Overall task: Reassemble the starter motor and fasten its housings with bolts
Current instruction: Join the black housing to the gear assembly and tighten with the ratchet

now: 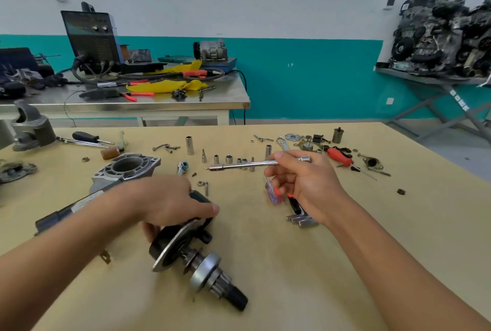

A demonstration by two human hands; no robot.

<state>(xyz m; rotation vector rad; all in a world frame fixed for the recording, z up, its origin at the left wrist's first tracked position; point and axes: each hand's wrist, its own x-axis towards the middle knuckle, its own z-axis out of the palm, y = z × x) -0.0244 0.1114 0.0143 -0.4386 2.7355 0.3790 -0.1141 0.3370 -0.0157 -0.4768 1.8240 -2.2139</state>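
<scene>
The starter motor body (183, 245) lies on the tan table (345, 251), its round plate and geared pinion shaft (220, 283) pointing toward me. My left hand (170, 203) grips the black body from above. My right hand (303, 184) holds a long silver bolt (244, 164) level above the table, tip pointing left. A grey aluminium nose housing (127, 168) stands behind my left forearm. A small screwdriver with a clear purple handle (273, 193) lies just under my right hand.
Several sockets (229, 159), a ratchet head (182, 166), loose bolts (166, 147) and a red-handled screwdriver (342, 158) are spread across the table's far side. A bench vise (29, 131) stands at far left. Silver hex keys (300, 220) lie under my right wrist.
</scene>
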